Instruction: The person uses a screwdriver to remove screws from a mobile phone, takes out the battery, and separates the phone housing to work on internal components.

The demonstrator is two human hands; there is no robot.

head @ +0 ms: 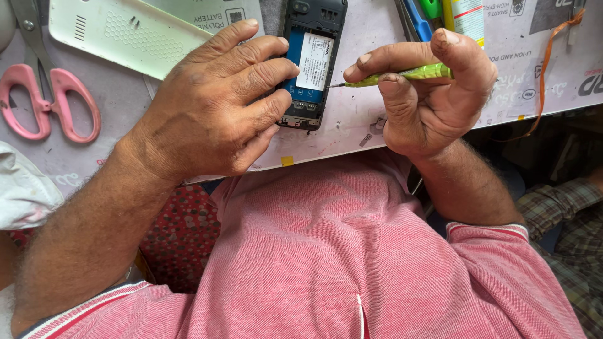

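A dark mobile phone (312, 37) lies face down on the worktable (352, 119) with its back cover off, showing a blue inside and a white label. My left hand (217, 103) rests on the phone's left side, fingers curled over its lower edge, pinning it to the table. My right hand (433, 88) grips a thin green screwdriver (402, 75) between thumb and fingers. The metal tip points left and touches the phone's right edge near its middle.
Pink-handled scissors (44, 94) lie at the far left. A white plastic back cover (122, 31) sits at top left. Blue and green tool handles (421, 16) lie at the top. An orange ribbon (545, 69) hangs at right. White cloth (22, 188) sits at the left edge.
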